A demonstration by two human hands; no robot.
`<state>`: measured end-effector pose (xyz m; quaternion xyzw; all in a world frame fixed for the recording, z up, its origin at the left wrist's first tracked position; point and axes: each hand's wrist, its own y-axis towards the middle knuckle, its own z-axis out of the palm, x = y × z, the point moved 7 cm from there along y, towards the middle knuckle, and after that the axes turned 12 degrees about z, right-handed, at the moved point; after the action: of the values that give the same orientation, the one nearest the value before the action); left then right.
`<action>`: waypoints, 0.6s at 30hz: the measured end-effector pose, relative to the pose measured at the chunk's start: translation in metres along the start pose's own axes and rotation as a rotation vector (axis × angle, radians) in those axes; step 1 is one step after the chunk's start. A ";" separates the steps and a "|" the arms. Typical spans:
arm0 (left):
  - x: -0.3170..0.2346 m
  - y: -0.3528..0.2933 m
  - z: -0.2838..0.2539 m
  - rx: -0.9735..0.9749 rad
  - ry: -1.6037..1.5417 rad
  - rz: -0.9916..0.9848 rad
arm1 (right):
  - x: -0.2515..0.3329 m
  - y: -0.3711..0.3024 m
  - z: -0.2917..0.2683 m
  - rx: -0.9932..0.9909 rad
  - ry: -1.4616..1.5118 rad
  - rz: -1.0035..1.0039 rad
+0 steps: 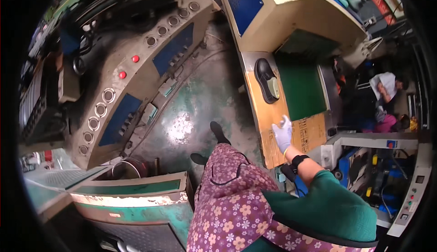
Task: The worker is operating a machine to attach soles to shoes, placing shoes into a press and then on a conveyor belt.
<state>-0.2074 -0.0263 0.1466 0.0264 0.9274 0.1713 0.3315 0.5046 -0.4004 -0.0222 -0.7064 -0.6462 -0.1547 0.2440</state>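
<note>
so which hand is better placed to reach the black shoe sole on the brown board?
Right. The white-gloved right hand rests flat on the brown board, with the black shoe sole just ahead on that same surface. The left hand is not in view.

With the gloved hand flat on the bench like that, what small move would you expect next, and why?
Probably a short reach forward to the black shoe. The gloved right hand rests open on the wooden board and holds nothing, and the shoe lies just ahead on the same board, beside the green mat. No other loose item is nearer. The left hand is out of view.
</note>
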 end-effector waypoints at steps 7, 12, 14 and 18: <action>-0.246 0.016 0.205 0.673 -0.164 0.507 | -0.031 0.149 0.048 -0.054 0.213 0.015; -0.313 -0.001 0.245 0.784 -0.266 0.617 | -0.024 0.174 0.091 0.208 0.625 0.162; -0.331 -0.013 0.247 0.771 -0.323 0.682 | -0.037 0.176 0.090 0.397 0.788 0.110; -0.338 -0.026 0.265 0.836 -0.395 0.670 | 0.011 0.069 0.080 0.814 1.063 0.463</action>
<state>0.2226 -0.0261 0.1519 0.4794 0.7777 -0.1227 0.3876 0.5664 -0.3511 -0.0933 -0.5071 -0.2794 -0.1687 0.7977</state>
